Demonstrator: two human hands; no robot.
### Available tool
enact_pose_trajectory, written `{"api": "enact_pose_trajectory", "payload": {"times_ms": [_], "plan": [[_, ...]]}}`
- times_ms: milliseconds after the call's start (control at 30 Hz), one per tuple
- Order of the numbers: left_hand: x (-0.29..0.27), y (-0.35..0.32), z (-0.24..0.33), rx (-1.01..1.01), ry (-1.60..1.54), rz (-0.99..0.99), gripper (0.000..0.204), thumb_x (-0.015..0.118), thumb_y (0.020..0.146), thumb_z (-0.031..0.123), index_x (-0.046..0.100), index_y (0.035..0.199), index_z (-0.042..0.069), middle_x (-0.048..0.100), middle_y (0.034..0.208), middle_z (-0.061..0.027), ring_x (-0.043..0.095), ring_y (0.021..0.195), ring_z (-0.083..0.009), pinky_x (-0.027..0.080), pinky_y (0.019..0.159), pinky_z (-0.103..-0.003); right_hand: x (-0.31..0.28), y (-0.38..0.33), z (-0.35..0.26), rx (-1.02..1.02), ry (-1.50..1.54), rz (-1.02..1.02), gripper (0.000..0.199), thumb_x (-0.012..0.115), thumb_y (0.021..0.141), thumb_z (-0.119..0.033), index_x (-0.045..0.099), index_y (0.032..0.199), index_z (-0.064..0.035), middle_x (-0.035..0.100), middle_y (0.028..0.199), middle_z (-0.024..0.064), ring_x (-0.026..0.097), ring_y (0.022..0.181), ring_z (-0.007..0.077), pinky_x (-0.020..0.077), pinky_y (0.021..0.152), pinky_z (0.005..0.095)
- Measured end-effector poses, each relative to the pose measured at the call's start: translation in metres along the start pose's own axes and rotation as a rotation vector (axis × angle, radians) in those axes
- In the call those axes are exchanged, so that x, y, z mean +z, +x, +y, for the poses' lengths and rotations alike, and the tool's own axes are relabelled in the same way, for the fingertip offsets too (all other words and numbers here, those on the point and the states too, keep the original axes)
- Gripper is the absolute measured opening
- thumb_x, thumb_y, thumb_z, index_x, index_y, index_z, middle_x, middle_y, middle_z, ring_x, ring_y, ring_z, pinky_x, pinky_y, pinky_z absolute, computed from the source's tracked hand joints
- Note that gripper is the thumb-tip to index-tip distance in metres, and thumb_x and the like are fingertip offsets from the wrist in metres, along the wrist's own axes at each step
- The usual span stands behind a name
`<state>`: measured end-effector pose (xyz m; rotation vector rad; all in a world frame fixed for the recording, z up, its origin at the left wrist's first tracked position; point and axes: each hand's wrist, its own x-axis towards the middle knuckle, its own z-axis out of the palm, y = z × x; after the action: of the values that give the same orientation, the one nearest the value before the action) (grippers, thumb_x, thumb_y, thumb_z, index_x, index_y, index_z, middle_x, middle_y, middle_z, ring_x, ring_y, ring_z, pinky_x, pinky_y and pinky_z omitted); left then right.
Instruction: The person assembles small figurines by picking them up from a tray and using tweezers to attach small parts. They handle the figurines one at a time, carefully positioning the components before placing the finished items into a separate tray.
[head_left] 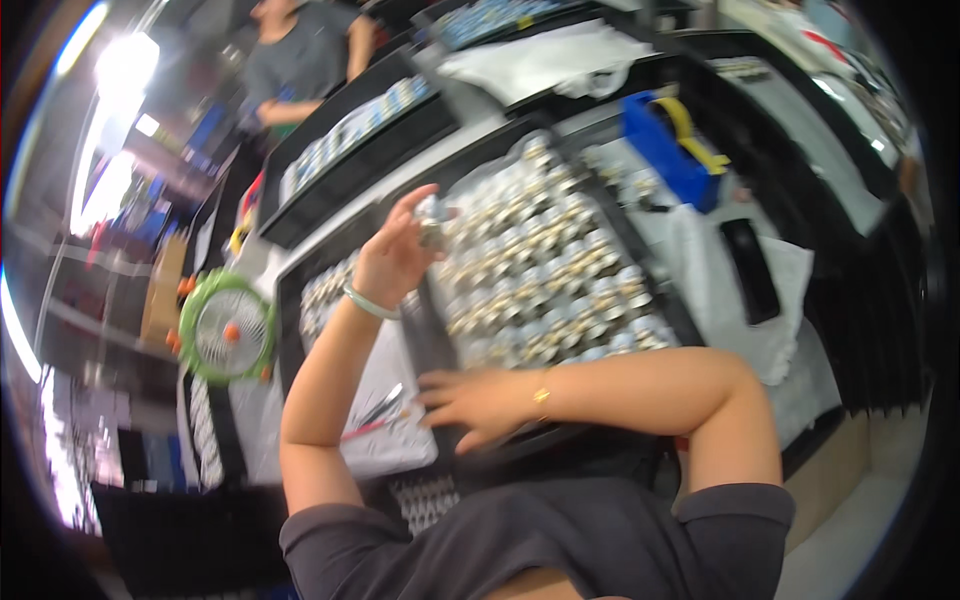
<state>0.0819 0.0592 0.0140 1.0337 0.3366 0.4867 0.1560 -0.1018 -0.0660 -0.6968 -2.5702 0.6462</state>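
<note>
My left hand (pixel 395 252) is raised above the bench and pinches a small round metal part (pixel 431 222) between its fingertips. A pale green bangle sits on that wrist. Just to the right lies a black tray (pixel 668 300) packed with several rows of similar silver and gold parts (pixel 545 265). My right hand (pixel 470 400) reaches across my body, fingers spread, resting flat on the near edge of the black tray area and holding nothing. A thin gold bracelet circles its wrist.
A small green and white fan (pixel 228 328) stands at the left. A blue tape dispenser (pixel 672 145) and a black phone (pixel 750 270) on white cloth lie to the right. More black trays (pixel 345 165) stretch back. Another person (pixel 300 60) works at the far bench.
</note>
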Motion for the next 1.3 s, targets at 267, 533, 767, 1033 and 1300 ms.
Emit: {"api": "enact_pose_trajectory", "payload": {"times_ms": [267, 533, 767, 1033, 1300], "plan": [[0.014, -0.156, -0.016, 0.176, 0.017, -0.155, 0.083, 0.055, 0.058, -0.013, 0.018, 0.122, 0.025, 0.034, 0.122, -0.0184, 0.053, 0.097, -0.0257, 0.043, 0.08, -0.034, -0.016, 0.007, -0.013, -0.006, 0.024, -0.043, 0.055, 0.061, 0.073, -0.034, 0.044, 0.121, -0.0137, 0.036, 0.13, 0.0081, 0.026, 0.125, 0.0272, 0.0363, 0.094, 0.0385], [0.013, -0.175, -0.024, 0.293, -0.004, -0.187, 0.078, 0.057, 0.058, -0.013, 0.019, 0.116, 0.023, 0.034, 0.123, -0.0184, 0.051, 0.098, -0.0262, 0.04, 0.085, -0.037, -0.023, 0.013, -0.018, 0.027, -0.035, -0.114, 0.053, 0.06, 0.075, -0.034, 0.044, 0.121, -0.0151, 0.036, 0.13, 0.0081, 0.025, 0.125, 0.0278, 0.034, 0.095, 0.0378], [0.004, -0.174, -0.022, 0.429, 0.63, -0.111, 0.073, 0.066, 0.06, 0.003, 0.024, 0.118, 0.013, 0.04, 0.11, -0.0117, 0.048, 0.091, -0.0182, 0.039, 0.081, -0.031, -0.022, 0.014, -0.017, 0.025, -0.048, -0.1, 0.052, 0.061, 0.074, -0.034, 0.046, 0.119, -0.0135, 0.039, 0.126, 0.0088, 0.026, 0.125, 0.0282, 0.0351, 0.094, 0.0374], [0.019, -0.173, -0.032, 0.417, 1.577, 0.439, 0.067, 0.077, 0.048, 0.024, 0.051, 0.108, 0.006, 0.05, 0.086, -0.0093, 0.046, 0.075, -0.0247, 0.037, 0.073, -0.034, -0.021, 0.015, -0.017, 0.044, -0.038, -0.115, 0.049, 0.06, 0.073, -0.035, 0.049, 0.114, -0.011, 0.046, 0.116, 0.0089, 0.028, 0.123, 0.0296, 0.0358, 0.092, 0.0383], [0.02, -0.172, -0.033, 0.417, 1.607, 0.452, 0.066, 0.077, 0.048, 0.026, 0.053, 0.107, 0.009, 0.048, 0.08, -0.0065, 0.047, 0.074, -0.0227, 0.035, 0.07, -0.031, -0.019, 0.014, -0.015, 0.056, -0.022, -0.119, 0.05, 0.061, 0.073, -0.035, 0.049, 0.116, -0.0114, 0.047, 0.118, 0.0099, 0.027, 0.124, 0.0308, 0.0337, 0.094, 0.0392]]}}
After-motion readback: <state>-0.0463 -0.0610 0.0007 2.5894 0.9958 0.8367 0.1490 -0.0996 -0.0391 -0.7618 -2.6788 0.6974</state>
